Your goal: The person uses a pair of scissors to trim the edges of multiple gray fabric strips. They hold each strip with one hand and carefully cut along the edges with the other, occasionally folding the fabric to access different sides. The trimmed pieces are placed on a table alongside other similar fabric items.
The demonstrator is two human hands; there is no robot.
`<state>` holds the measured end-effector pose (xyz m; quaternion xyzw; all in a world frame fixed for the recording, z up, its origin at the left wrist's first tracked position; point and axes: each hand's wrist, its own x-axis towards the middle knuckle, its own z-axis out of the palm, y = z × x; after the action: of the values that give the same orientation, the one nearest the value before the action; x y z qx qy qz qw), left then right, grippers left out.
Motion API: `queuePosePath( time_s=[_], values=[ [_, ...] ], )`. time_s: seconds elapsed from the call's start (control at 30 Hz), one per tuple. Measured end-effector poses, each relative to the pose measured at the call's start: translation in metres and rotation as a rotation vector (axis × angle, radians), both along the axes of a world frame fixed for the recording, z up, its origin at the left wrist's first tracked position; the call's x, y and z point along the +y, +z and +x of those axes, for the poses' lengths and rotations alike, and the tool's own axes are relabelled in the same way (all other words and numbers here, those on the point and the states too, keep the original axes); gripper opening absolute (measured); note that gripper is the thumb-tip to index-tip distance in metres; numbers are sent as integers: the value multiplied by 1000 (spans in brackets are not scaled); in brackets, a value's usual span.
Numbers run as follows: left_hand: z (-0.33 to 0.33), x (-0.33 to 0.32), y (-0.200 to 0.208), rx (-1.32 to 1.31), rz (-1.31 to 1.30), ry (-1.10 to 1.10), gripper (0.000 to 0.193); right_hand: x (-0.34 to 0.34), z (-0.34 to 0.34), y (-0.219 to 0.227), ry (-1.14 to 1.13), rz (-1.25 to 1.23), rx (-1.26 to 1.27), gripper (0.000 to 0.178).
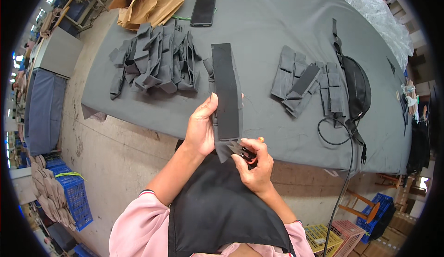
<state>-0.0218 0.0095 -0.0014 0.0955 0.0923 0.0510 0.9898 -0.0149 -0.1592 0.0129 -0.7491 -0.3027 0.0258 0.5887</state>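
My left hand point(202, 124) is wrapped round a long grey fabric piece point(223, 152), held up over the near edge of the table. A flat black strip point(226, 90) runs along the face of this piece. In my right hand point(256, 168) is a pair of black thread snips point(245, 153), its blades pointing left at the fabric's lower end. Whether the blades touch the cloth I cannot tell. To the left lies a heap of similar grey fabric pieces point(159, 63), folded and overlapping. Several more grey pieces point(286, 76) rest on the right, one bearing a black strip point(305, 79).
Grey cloth covers the table point(259, 16). A phone point(203, 12) and a brown paper bag point(150, 3) are at the back. On the right, a black waist bag point(356, 88) lies by a looping black cable point(350, 164). A blue crate point(76, 197) stands at lower left.
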Motion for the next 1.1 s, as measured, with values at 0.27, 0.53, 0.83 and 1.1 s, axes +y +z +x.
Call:
queuePosePath(
  time_s=[0.27, 0.53, 0.83, 1.1],
  values=[
    [-4, -4, 2, 32, 81, 12, 39, -2, 3, 1, -44, -147, -349, 30],
    [-5, -6, 3, 57, 123, 14, 37, 3, 5, -4, -58, -205, -603, 28],
    [-5, -7, 2, 95, 133, 12, 38, 0, 2, -9, -69, -126, -481, 27],
    [-7, -11, 11, 122, 94, 0, 36, -7, 7, 2, -57, -66, -326, 27]
  ],
)
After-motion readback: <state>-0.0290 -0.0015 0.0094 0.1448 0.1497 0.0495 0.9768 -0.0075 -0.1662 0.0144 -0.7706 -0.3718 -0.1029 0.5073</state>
